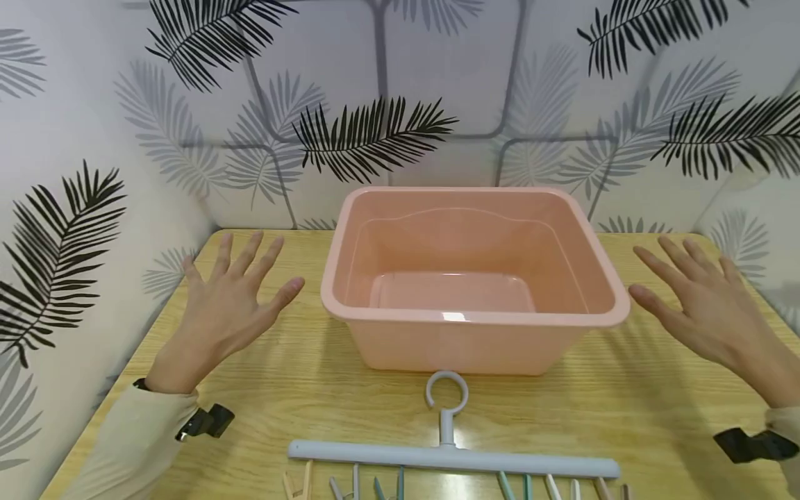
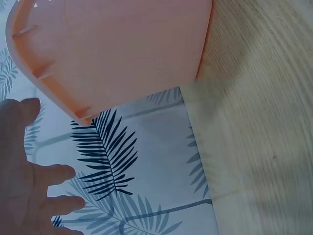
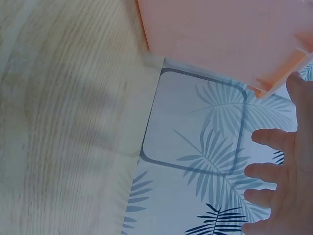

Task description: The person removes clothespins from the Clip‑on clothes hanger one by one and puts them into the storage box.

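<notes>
A pink plastic basin [image 1: 450, 340] stands on the wooden table, its inside bare in the head view. To its left, my left hand [image 1: 228, 305] is held with fingers spread, apart from the rim. On the other side my right hand [image 1: 712, 305] is spread too, its thumb close to the basin's right rim. Neither hand holds anything. In front of the basin lies a light grey hanger [image 1: 453, 456] with a round hook and several clothespins [image 1: 400, 482] along its bar, cut off by the lower frame edge. Both wrist views show the basin's outer wall [image 2: 132, 49] beyond the fingers.
The table [image 1: 262, 403] has a light wood grain. Behind it and on both sides rise white walls [image 1: 437, 69] with a leaf pattern, close to the basin's back. Black straps with small mounts [image 1: 206, 421] sit at both wrists.
</notes>
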### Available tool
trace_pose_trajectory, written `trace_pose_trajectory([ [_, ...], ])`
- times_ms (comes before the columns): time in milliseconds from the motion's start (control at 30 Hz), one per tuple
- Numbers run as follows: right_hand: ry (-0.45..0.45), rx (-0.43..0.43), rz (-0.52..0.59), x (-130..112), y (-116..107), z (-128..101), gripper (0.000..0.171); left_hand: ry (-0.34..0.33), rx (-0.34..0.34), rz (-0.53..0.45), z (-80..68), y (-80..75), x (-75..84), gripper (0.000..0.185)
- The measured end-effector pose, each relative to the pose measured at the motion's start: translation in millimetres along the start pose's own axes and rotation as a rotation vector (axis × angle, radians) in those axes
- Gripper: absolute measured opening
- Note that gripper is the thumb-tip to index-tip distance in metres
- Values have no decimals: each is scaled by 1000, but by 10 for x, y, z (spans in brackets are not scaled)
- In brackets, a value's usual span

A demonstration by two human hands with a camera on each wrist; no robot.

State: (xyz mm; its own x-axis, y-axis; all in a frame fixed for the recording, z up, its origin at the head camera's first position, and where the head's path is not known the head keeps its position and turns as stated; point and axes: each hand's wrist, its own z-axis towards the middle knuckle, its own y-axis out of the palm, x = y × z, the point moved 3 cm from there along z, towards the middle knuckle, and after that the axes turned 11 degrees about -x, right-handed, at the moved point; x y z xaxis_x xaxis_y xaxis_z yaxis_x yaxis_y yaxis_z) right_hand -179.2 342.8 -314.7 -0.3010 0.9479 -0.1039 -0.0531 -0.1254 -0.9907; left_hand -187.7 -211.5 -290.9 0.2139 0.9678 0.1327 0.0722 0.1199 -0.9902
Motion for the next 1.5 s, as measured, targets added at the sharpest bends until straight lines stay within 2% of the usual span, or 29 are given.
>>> trace_pose_trajectory([
  [133, -8, -9, 11, -13, 16, -53, 62, 69, 23, -13, 35, -48, 62, 80],
  [300, -32, -14, 45, -52, 58, -105, 58, 159, 20, -53, 86, -123, 181, 78],
  [633, -73, -10, 84, -117, 133, -221, 58, 228, -54, -84, 191, -197, 435, 72],
  [900, -75, -19, 94, -174, 190, -314, 58, 256, -53, -73, 240, -225, 548, 71],
  [1100, -92, -14, 103, -225, 210, -354, 58, 275, -43, -69, 243, -235, 583, 73],
  [1500, -100, -15, 141, -310, 279, -446, 58, 278, -74, -48, 251, -238, 631, 71],
])
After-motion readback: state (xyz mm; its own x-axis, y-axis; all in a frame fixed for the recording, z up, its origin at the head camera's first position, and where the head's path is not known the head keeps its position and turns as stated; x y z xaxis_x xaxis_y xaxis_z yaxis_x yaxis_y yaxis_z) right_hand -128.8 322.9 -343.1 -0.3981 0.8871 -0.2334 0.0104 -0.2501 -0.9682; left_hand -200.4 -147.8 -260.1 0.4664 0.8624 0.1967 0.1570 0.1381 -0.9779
